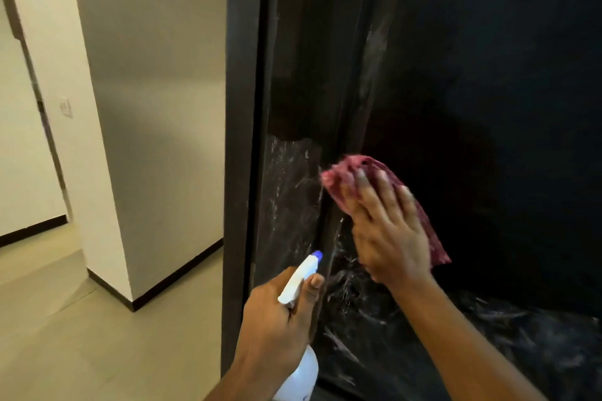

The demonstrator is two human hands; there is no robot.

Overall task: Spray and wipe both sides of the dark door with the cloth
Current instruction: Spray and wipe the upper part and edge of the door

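Nearest me, my left grip (277, 319) was clenched round the neck of the spray bottle (301, 280), forefinger lying beside the white trigger head, nozzle aimed toward the door's left edge. The bottle was pale plastic. I judged it light, a little slick if wet, and best held at the neck as I had it. Its base ran off the bottom of the view, so I could not tell how full it was.

Just above, my right grip (387, 234) lay released, fingers straight, palm pressing the pink cloth (355, 166) flat against the dark door (488, 75) near its left edge. The cloth was soft and limp, so I reckoned it needed a whole palm to keep it spread. Blur smeared the cloth and my fingertips, so its folds were hard to read.

The door looked stiff, glossy and slippery, with whitish streaks (286, 198) low down. Its other face was hidden, its top and bottom were cut off, and I saw no handle. Whether the dark upright strip (241, 107) at its left was frame or door edge, I could not tell. Beyond stood a pale wall (146, 75).
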